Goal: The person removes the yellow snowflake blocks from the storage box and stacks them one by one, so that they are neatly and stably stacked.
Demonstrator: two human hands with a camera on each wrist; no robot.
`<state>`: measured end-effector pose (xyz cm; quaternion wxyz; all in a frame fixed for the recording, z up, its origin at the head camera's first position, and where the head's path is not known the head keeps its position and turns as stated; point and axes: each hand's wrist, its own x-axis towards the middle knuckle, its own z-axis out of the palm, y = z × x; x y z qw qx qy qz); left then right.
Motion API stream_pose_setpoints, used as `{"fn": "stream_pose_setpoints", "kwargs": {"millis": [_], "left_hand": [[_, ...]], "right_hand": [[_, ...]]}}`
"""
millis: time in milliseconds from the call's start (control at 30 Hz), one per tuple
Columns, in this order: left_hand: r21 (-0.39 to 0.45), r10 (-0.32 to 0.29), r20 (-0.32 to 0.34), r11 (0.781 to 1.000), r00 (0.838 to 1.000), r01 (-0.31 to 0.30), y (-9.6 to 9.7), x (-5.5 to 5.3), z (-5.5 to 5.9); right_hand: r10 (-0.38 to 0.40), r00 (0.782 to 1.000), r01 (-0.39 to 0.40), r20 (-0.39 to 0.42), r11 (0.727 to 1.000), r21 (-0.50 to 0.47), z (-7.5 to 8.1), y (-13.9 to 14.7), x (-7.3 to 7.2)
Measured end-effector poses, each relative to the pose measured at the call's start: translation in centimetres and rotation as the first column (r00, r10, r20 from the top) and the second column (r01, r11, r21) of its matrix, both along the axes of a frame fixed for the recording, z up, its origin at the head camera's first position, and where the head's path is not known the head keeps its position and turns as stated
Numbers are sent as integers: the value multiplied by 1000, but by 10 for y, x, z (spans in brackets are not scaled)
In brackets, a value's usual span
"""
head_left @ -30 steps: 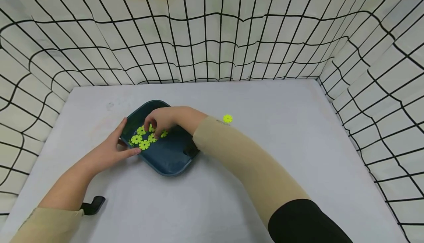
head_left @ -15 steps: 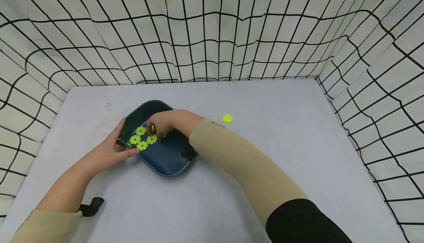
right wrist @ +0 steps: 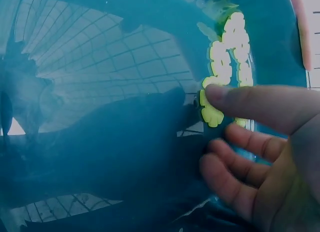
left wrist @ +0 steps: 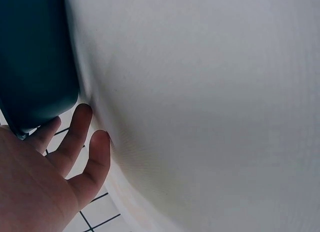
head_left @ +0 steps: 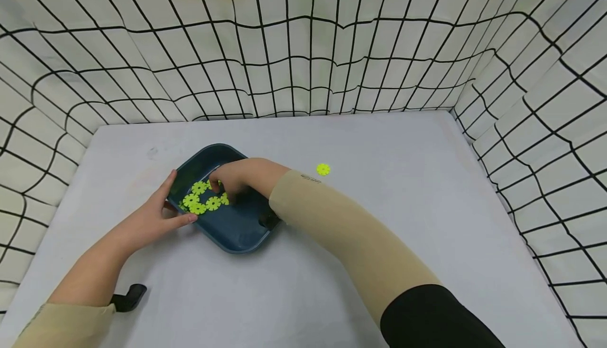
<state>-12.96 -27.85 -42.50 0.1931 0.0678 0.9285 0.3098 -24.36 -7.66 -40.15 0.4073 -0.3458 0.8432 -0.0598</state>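
Yellow-green pieces (head_left: 191, 200), flower-shaped, bunch in the left corner of the dark teal tray (head_left: 234, 232), which sits left of centre on the tabletop (head_left: 403, 221), in its far half. At least half a dozen show; exact count no good, right hand (head_left: 232, 176) covers part of the bunch. One lone piece (head_left: 323, 169) of the same kind lies outside, right of the tray and nearer the tabletop's far edge, just right of the middle. Progress, my read: handling of the pieces is underway, not finished. One is on the tabletop, the rest visible are in the tray; whether they are being taken out or gathered in can't be told from this. Hands are apart from each other. Left hand (head_left: 156, 213) is clamped on the tray's left corner, thumb over the near-left rim, fingers behind the outer wall, so steadying looks covered. Right hand is down inside the tray with fingers bent loosely, thumb tip touching a piece in the right wrist view; gap shows between thumb and fingers, no pinch visible. So that pickup, if it is one, looks not yet done. Near and right parts of the tray floor show no pieces.
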Motion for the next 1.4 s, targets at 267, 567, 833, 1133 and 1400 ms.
{"fn": "stream_pose_setpoints", "kwargs": {"millis": [267,567,833,1133,1400], "left_hand": [[-5,-2,-8,1000,1000,2,-1,0,-1],[0,-3,-6,1000,1000,3,-2,0,-2],[3,-1,-5,1000,1000,1,-2,-1,-1],[3,-2,-1,1000,1000,2,0,0,1],[-11,4,2,1000,1000,-4,1,0,2]], "right_hand": [[50,997,-47,-56,998,51,3,0,3],[113,989,-105,-100,991,83,2,-3,3],[134,988,-126,-82,987,98,4,-3,3],[164,982,-153,-89,981,118,5,-4,3],[181,979,-168,-89,977,132,8,-4,5]]}}
